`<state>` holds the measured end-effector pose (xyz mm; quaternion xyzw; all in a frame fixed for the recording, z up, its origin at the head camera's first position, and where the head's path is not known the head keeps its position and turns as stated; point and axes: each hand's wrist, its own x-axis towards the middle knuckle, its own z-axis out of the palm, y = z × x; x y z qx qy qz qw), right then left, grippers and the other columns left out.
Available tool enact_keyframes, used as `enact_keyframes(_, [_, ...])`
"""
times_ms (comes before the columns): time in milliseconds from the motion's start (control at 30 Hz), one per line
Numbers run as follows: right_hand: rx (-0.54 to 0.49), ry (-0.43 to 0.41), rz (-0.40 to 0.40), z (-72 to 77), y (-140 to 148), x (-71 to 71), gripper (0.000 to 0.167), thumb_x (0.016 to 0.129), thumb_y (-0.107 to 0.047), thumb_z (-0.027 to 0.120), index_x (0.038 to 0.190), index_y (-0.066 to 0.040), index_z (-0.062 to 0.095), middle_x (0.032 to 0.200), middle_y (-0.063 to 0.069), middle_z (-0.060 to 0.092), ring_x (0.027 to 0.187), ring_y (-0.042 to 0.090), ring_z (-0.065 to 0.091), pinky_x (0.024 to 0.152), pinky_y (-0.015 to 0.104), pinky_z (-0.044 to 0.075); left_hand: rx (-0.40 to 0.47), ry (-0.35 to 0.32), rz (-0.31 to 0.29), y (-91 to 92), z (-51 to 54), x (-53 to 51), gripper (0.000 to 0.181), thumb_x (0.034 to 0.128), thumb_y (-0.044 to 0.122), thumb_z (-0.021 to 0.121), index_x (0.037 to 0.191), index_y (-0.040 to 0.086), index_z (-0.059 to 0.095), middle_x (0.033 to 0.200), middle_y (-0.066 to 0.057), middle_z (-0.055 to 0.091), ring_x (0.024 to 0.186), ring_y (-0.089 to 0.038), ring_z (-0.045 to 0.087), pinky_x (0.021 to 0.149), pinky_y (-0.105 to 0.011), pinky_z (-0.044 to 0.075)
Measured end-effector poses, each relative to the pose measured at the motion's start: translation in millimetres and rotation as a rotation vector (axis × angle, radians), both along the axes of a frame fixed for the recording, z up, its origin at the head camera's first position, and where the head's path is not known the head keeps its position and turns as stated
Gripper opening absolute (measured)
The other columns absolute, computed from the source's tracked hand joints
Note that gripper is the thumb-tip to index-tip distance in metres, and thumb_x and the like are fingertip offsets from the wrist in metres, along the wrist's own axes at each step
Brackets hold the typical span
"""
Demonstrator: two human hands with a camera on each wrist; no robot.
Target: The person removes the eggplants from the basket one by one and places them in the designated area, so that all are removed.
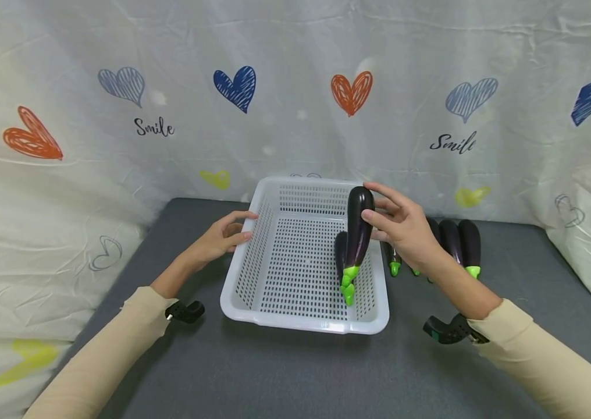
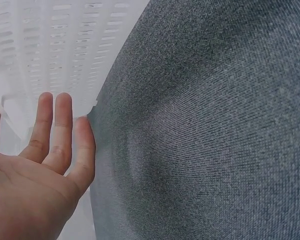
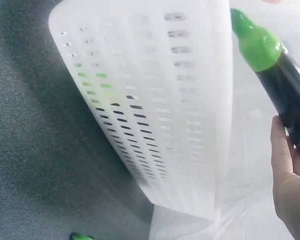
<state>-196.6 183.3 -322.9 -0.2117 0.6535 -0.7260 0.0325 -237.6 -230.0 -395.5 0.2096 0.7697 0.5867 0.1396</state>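
A white perforated plastic basket (image 1: 301, 326) stands on the dark table. At its left rim is my left hand (image 1: 217, 240); in the left wrist view its fingers (image 2: 63, 125) look fairly straight beside the basket's slotted wall (image 2: 65, 40). My right hand (image 1: 413, 233) grips a dark purple eggplant (image 1: 360, 224) near its rounded end, over the basket's right side. The eggplant's green stem end points down; in the right wrist view the eggplant (image 3: 290, 90) shows above the rim. Another eggplant (image 1: 340, 250) lies inside along the right wall, partly hidden by the held one.
Several more eggplants (image 1: 470, 241) lie in a row on the table right of the basket, some partly hidden behind my right hand. A white curtain (image 1: 295, 139) printed with hearts hangs behind the table (image 1: 285, 378). Dark straps (image 1: 449, 330) sit around both wrists.
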Motion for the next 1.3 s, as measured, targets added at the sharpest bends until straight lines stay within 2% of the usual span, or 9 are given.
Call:
enact_keyframes(200, [-0.079,-0.025,-0.012,2.4,5.4,0.0,0.056,0.101,-0.001,0.063,0.153,-0.013,0.047,0.116,0.014,0.058,0.096,0.022,0.06,0.072,0.033,0.057,0.023,-0.01,-0.007,-0.5,1.2,0.9,0.052,0.1045,0.015,0.061,0.153,0.016,0.042,0.135,-0.022,0.054,0.111,-0.036,0.061,0.084,-0.048,0.055])
enact_keyframes(333, [-0.106,-0.037,0.002,3.8,10.0,0.3,0.06,0.099,0.004,0.063,0.154,-0.014,0.046,0.12,0.014,0.056,0.096,0.022,0.061,0.073,0.033,0.056,0.024,-0.009,-0.009,-0.5,1.8,0.6,0.052,0.1045,0.014,0.061,0.153,0.016,0.042,0.134,-0.022,0.055,0.111,-0.035,0.061,0.084,-0.048,0.055])
enact_keyframes(500, [-0.073,-0.041,0.017,3.7,17.5,2.5,0.064,0.097,0.008,0.063,0.154,-0.015,0.045,0.128,0.015,0.055,0.099,0.023,0.064,0.08,0.036,0.056,0.012,-0.005,-0.01,0.0,3.4,0.6,0.052,0.1049,0.016,0.061,0.153,0.017,0.042,0.133,-0.022,0.055,0.11,-0.035,0.062,0.085,-0.048,0.054])
enact_keyframes(767, [-0.044,-0.022,-0.024,5.9,37.1,6.0,0.063,0.096,0.01,0.064,0.153,-0.011,0.046,0.123,0.014,0.056,0.098,0.021,0.067,0.078,0.034,0.057,0.01,-0.007,-0.013,0.4,4.1,1.1,0.052,0.1047,0.016,0.061,0.153,0.016,0.042,0.132,-0.022,0.056,0.109,-0.035,0.062,0.085,-0.048,0.054])
enact_keyframes(1067, [0.014,-0.006,-0.072,10.5,65.5,16.7,0.064,0.095,0.012,0.064,0.153,-0.009,0.046,0.123,0.015,0.056,0.1,0.02,0.068,0.078,0.034,0.058,0.012,-0.006,-0.01,0.4,3.9,1.7,0.052,0.1044,0.015,0.062,0.152,0.015,0.042,0.133,-0.023,0.055,0.109,-0.035,0.062,0.083,-0.047,0.055])
enact_keyframes(1300, [0.002,0.013,-0.113,9.2,83.9,25.4,0.064,0.094,0.015,0.062,0.152,-0.008,0.047,0.12,0.015,0.058,0.1,0.019,0.069,0.074,0.033,0.058,0.005,-0.006,-0.009,0.8,2.8,1.7,0.052,0.1047,0.015,0.061,0.152,0.016,0.042,0.133,-0.023,0.055,0.109,-0.035,0.063,0.082,-0.047,0.055])
